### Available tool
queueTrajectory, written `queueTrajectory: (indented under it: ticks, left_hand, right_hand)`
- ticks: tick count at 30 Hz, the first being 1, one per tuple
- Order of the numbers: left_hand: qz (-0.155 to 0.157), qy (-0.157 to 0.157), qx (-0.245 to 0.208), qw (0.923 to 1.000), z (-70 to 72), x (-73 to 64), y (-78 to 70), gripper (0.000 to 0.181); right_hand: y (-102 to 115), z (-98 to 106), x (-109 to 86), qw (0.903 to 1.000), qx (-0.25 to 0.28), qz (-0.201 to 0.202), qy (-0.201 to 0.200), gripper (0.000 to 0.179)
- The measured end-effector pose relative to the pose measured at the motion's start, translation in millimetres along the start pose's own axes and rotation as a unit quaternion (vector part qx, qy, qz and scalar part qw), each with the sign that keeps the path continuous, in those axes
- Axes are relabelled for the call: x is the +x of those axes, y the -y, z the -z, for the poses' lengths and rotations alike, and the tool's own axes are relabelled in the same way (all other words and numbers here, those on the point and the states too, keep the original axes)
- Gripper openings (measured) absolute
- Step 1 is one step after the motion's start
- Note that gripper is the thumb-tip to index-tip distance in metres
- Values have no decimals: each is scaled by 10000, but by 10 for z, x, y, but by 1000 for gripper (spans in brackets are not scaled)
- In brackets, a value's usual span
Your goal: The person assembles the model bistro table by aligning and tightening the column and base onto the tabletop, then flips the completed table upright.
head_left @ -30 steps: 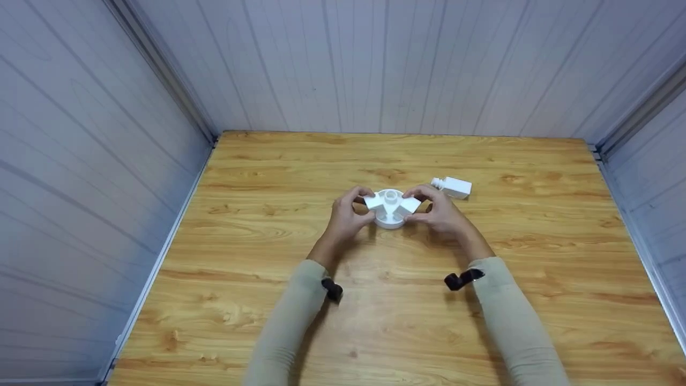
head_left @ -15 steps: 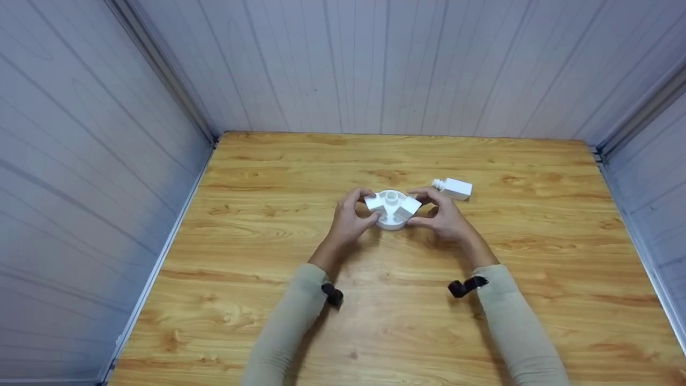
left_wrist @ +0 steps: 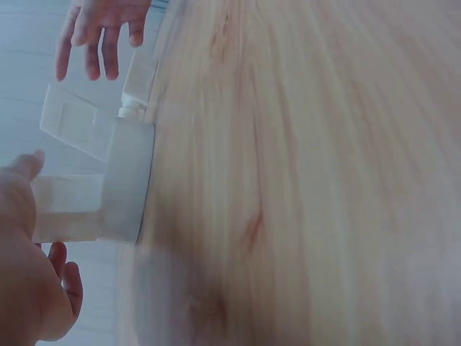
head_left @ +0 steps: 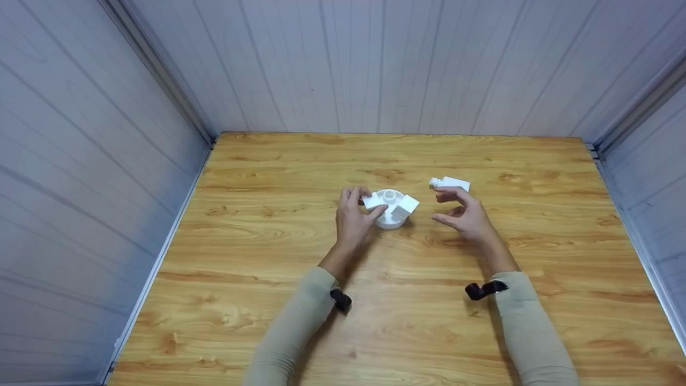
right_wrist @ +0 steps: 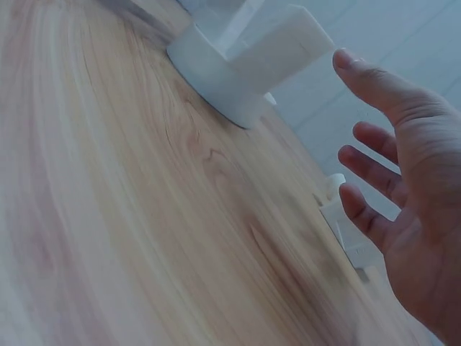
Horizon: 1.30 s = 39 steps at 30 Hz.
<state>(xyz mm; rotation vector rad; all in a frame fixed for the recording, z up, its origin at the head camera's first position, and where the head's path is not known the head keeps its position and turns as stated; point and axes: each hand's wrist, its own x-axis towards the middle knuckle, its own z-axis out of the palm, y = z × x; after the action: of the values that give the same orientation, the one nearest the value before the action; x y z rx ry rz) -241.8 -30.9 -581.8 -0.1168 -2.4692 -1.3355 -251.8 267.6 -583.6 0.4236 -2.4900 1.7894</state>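
A round white holder [head_left: 390,222] with a raised ring near its far side stands on the wooden table. Two square white bottles lean outward from it, their square bottoms up: a left bottle [head_left: 371,201] and a right bottle [head_left: 407,205]. My left hand [head_left: 353,217] pinches the left bottle between thumb and fingers. Apart from the holder, to its right, my right hand [head_left: 469,214] holds nothing, thumb and fingers spread in a loose curve. Just beyond its fingers a third white bottle [head_left: 455,183] lies on its side, threaded neck pointing left; the hand partly covers it.
The wooden tabletop [head_left: 407,321] meets a pale panel wall [head_left: 375,64] at the back. Similar panels stand along the left and right sides. Each sleeve cuff carries a small black camera mount, one on the right wrist [head_left: 485,290].
My right hand has let go of the right bottle and moved right, toward the lying bottle. My left hand stays on the left bottle, its thumb shifted slightly right.
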Motion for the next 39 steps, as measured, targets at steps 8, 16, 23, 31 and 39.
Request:
queueTrajectory:
  ticks: [8,16,23,31,39]
  left_hand:
    - [-194,-160,-100,9996,32,97,73,32]
    - [-63,338,-919,9952,85,251,183,30]
    - [55,493,-1014,9936,71,203,158,35]
    - [287,152,-714,9969,49,-5,-21,67]
    - [472,353,-183,9981,23,-81,-53,76]
  right_hand:
    - [-5,97,-67,9995,192,31,-265,55]
    - [-39,148,-98,9992,233,-85,-300,54]
    - [-57,177,-78,9986,159,-113,-490,51]
    - [-19,271,60,9960,-356,-192,-797,56]
    - [-52,349,177,9949,-620,-388,-701,63]
